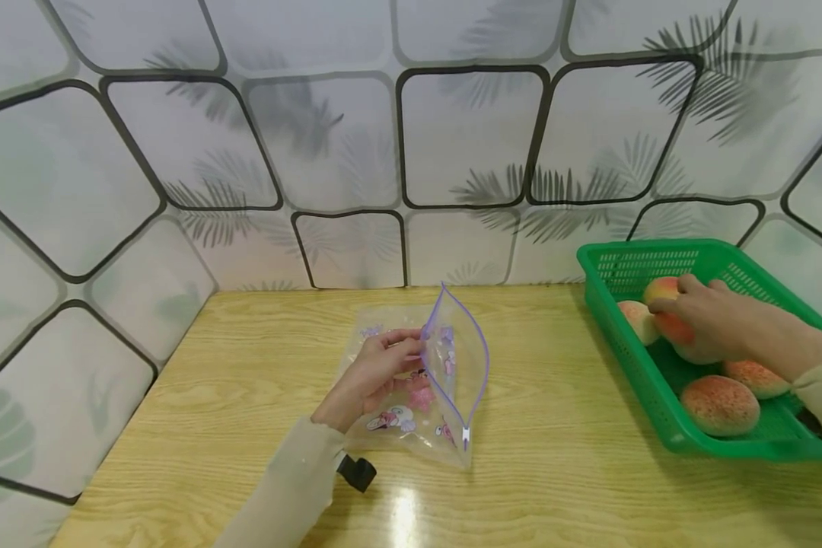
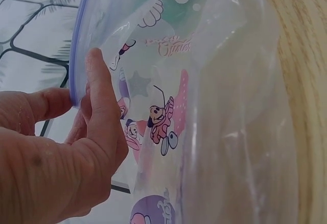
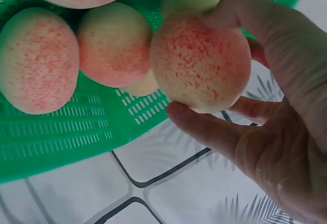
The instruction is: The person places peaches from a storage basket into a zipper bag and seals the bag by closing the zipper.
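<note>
A clear zip bag (image 1: 418, 438) with a purple zip edge and cartoon prints lies on the table, its mouth spread apart. My left hand (image 1: 373, 373) pinches the zip edge on the near-left side; in the left wrist view the thumb and fingers (image 2: 99, 101) meet at that purple edge. Over at the right, my right hand (image 1: 726, 320) grips a peach (image 3: 202, 63) inside the green basket (image 1: 630, 396). Thumb and fingertips lie around the peach's sides in the right wrist view. Several other peaches (image 1: 719, 406) are in the basket around it.
The wooden table (image 1: 541, 487) runs back to a patterned wall (image 1: 469, 137). A white slider (image 1: 465, 434) sits at the near end of the bag's zip. A black wrist device (image 1: 357, 473) shows beside my left cuff.
</note>
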Tool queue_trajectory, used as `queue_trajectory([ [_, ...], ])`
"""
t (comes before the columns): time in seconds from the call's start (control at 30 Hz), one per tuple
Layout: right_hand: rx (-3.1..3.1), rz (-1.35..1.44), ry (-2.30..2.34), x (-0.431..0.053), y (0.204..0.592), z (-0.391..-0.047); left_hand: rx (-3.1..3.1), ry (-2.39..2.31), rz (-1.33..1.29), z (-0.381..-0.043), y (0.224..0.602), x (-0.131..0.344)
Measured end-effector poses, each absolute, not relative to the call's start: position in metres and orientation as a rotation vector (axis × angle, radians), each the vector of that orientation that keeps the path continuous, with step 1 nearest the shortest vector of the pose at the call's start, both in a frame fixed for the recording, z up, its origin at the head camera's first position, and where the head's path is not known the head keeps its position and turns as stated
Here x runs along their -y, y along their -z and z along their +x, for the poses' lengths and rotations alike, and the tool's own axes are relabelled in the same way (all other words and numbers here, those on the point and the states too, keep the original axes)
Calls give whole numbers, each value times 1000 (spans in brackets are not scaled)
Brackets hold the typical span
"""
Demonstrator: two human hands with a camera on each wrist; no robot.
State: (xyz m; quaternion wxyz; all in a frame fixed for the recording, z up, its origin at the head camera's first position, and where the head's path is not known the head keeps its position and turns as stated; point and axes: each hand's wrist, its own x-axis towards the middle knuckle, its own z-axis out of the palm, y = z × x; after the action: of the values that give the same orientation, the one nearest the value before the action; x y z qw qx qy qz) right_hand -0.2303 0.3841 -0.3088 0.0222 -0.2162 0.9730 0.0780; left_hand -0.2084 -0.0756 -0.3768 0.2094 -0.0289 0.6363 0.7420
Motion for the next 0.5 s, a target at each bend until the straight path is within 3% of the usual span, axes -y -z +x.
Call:
queue_trajectory([
  [0.5,-3135,-587,-513,-385,305,-225,-1774,-2074,-98,-208,377,74],
])
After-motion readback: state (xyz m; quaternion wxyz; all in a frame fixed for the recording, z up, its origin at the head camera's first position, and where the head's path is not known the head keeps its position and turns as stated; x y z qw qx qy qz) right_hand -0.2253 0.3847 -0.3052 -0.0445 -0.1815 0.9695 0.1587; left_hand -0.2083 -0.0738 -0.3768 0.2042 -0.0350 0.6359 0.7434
